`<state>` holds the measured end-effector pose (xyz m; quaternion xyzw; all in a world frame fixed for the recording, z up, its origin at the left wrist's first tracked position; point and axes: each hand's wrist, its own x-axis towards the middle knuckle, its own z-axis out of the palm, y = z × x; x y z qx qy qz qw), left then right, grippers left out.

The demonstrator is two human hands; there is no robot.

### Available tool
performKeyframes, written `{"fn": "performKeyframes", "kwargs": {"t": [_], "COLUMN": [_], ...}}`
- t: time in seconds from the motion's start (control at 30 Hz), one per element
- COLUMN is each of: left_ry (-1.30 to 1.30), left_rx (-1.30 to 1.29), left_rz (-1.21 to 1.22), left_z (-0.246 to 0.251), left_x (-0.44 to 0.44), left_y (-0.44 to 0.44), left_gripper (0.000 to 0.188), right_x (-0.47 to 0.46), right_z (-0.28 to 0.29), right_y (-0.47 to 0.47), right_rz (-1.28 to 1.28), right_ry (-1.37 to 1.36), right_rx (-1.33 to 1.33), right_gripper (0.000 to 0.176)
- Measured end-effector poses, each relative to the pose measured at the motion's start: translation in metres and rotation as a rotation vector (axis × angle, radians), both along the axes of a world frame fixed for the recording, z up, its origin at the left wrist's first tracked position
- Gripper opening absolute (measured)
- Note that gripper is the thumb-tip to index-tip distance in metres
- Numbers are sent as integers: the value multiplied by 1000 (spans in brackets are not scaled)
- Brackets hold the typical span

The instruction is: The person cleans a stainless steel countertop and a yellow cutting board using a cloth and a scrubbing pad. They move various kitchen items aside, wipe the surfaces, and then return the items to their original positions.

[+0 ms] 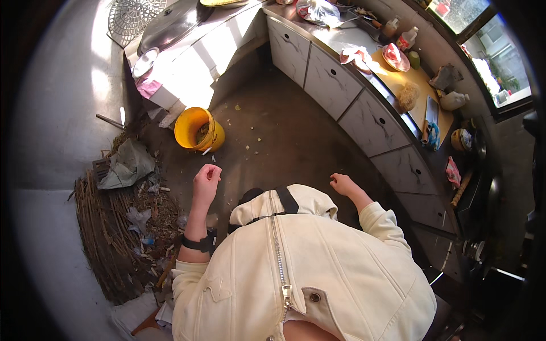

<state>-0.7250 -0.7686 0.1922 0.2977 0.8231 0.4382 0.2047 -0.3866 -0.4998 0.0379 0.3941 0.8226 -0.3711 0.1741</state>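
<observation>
My left hand (pixel 206 181) hangs with its fingers curled in, and no object shows in it. A yellow plastic bucket (pixel 217 135) stands just beyond it on the floor, apart from the fingers, with scraps inside and a pale handle grip on its near side. To the right, my right hand (pixel 343 184) hovers over the floor with bent fingers; nothing shows in its grasp, though its inner side is partly hidden. The marble-patterned cabinet fronts (pixel 375 119) are the nearest things on that side, not touched.
Brushwood (pixel 102 230) and litter lie along the left wall beside a grey plastic sack (pixel 132 164). A large dark pot lid (pixel 170 25) rests on the white-tiled stove (pixel 187 59). The counter on the right bears a wooden cutting board (pixel 420 81), a cleaver (pixel 431 110) and bottles. Crumbs dot the brown floor (pixel 281 128).
</observation>
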Motion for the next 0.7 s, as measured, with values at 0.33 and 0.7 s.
{"fn": "performKeyframes", "kwargs": {"t": [0.33,0.7], "left_ry": [-77,-229], "left_rx": [-82,-72], "left_rz": [-334,-450], "left_z": [-27,-56], "left_x": [-88,-224], "left_y": [155,316], "left_gripper": [17,18], "right_x": [1,-98], "right_z": [-7,36], "right_y": [34,114], "right_rz": [-384,-604], "right_ry": [-70,9], "right_rx": [-54,95], "right_gripper": [35,33]}}
